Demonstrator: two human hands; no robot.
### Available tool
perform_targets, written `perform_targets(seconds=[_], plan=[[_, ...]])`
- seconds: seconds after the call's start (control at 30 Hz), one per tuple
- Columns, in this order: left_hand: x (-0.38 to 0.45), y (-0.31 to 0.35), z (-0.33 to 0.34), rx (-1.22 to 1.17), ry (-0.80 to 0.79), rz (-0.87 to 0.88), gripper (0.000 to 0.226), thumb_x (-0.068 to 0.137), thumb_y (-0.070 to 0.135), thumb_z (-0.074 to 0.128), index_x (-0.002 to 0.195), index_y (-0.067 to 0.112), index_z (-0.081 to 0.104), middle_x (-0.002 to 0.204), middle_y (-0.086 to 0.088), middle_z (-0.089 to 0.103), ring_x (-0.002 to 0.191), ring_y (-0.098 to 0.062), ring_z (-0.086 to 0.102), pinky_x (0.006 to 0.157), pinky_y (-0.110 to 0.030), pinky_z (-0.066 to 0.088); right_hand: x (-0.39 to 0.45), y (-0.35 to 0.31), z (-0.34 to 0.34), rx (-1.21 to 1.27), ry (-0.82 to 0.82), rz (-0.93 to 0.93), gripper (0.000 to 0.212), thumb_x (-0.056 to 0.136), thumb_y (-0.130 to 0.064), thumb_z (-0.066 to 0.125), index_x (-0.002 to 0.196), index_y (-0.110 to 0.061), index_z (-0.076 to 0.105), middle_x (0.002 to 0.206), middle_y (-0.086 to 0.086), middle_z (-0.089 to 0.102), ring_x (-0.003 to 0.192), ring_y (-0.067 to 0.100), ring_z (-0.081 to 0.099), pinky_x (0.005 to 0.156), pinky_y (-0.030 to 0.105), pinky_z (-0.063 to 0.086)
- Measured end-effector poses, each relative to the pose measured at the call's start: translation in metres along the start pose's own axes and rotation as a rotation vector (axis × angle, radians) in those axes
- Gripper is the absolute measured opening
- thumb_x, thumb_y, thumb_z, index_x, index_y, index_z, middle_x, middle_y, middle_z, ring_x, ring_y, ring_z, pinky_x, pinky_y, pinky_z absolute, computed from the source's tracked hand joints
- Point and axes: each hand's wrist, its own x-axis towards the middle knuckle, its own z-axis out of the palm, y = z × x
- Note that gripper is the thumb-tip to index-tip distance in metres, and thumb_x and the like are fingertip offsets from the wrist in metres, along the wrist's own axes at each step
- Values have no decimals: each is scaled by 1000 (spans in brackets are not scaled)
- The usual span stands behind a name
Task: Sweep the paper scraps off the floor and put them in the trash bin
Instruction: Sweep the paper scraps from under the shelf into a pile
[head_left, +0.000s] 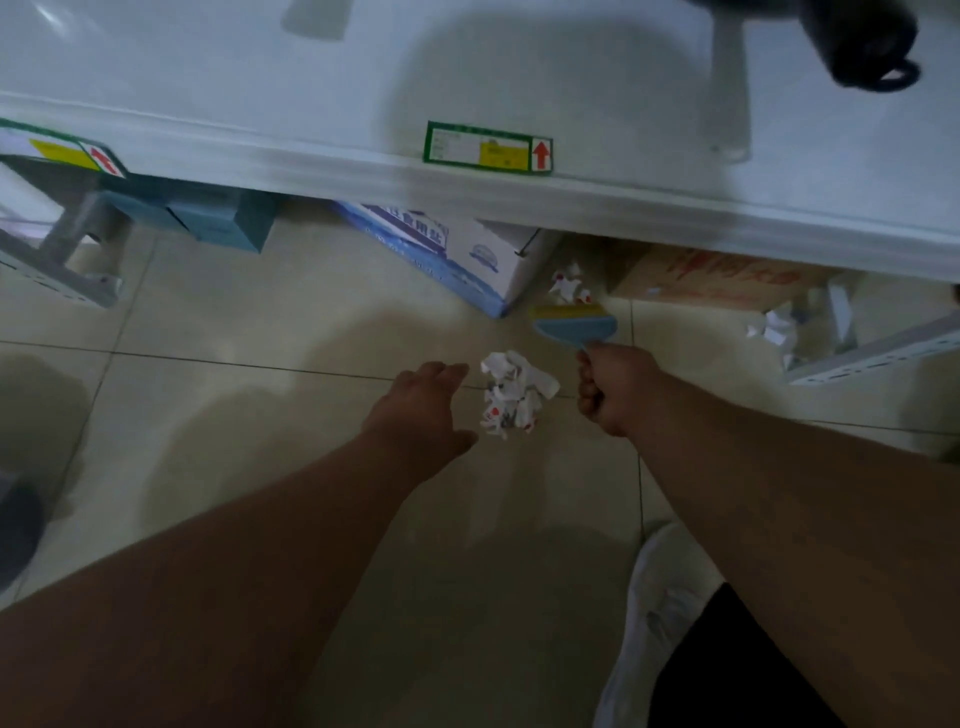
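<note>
Biggest thing in view is the white shelf (467, 176) running across the top, with a blue-and-white carton (452, 254) and a brown cardboard box (717, 278) tucked under it on the tiled floor (218, 415).

No trash bin that I can make out for sure, so where the scraps end up is anyone's guess from here.

The right hand (615, 387) is fisted around the handle of a small blue hand brush (574, 325), whose yellowish bristle edge points toward the shelf. The left hand (421, 402) is empty, fingers loosely spread, hovering just beside the main pile.

The scraps sit in three spots: the main pile of crumpled paper (514, 397) between the two hands, a smaller clump (569, 283) right at the brush's bristles by the carton corner, and a few more scraps (774, 330) well off to the right by a metal shelf rail (872, 348).

Handling-wise, I'd say this stuff is super light, crumpled and springy, so it'll skitter or roll if you flick hard. Short, low strokes seem best. Pinching the wads by hand would work too; nothing fragile there. Keep the grip on the brush low on the handle, like it is now.
</note>
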Motion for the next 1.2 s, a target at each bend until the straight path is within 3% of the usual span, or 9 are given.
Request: perform_targets(seconds=[0.1, 0.23, 0.37, 0.53, 0.7, 0.8, 0.97, 1.1, 1.2], plan=[[33, 0, -1, 28, -14, -15, 95, 85, 49, 78, 161, 32, 25, 165, -2, 30, 147, -33, 32, 117, -45, 37, 38, -24, 6, 61, -35, 4, 33, 104, -29, 42, 74, -19, 51, 55, -3, 36, 40, 11, 26, 49, 20, 19], [77, -5, -7, 75, -17, -14, 95, 85, 48, 78, 162, 33, 25, 166, -3, 29, 148, -32, 31, 117, -47, 37, 86, -54, 19, 63, 8, 9, 29, 96, -10, 32, 77, -22, 50, 57, -2, 34, 42, 11, 26, 52, 22, 19], [103, -15, -1, 96, -11, -6, 98, 82, 48, 81, 162, 33, 25, 165, -3, 31, 147, -33, 34, 117, -47, 39, 110, -66, 28, -8, -87, -27, 37, 100, -5, 22, 71, -20, 41, 52, -4, 44, 43, 8, 36, 52, 23, 22], [97, -33, 27, 131, -91, -34, 104, 82, 49, 80, 163, 35, 17, 169, -1, 22, 148, -33, 31, 117, -51, 39, 125, -58, 34, -64, 81, 58, 31, 97, -12, 35, 70, -22, 46, 61, -4, 34, 49, 10, 27, 45, 22, 25], [82, -42, 39, 157, -153, -55, 108, 79, 51, 80, 163, 34, 15, 170, -1, 21, 147, -33, 33, 116, -51, 39, 105, -25, 19, -72, 55, 107, 26, 96, -12, 33, 77, -22, 48, 56, -1, 35, 34, 11, 29, 36, 12, 30], [68, -42, 41, 153, -173, -73, 110, 78, 52, 81, 163, 35, 13, 171, -1, 18, 149, -34, 31, 117, -52, 38, 81, 3, 11, -119, 70, 174, 27, 96, -16, 36, 72, -19, 49, 57, -1, 37, 40, 13, 29, 35, 13, 32], [33, -35, 40, 145, -175, -91, 109, 80, 51, 80, 164, 35, 12, 171, 0, 17, 149, -33, 29, 117, -53, 39, 31, 37, 2, -121, 42, 218, 29, 96, -15, 33, 70, -19, 45, 50, -3, 32, 38, 12, 20, 43, 16, 19], [13, -30, 40, 131, -165, -107, 107, 81, 51, 79, 164, 35, 12, 170, 0, 18, 149, -34, 30, 116, -54, 39, 5, 39, 10, -110, -7, 141, 22, 93, -21, 41, 74, -17, 51, 47, -3, 28, 37, 12, 19, 46, 20, 16], [6, -30, 39, 104, -136, -116, 106, 81, 51, 78, 163, 34, 14, 170, -1, 20, 149, -33, 30, 116, -54, 39, -2, 35, 25, -393, -41, -47, 19, 91, -27, 51, 82, -14, 61, 57, 4, 41, 42, 17, 33, 46, 21, 25]])
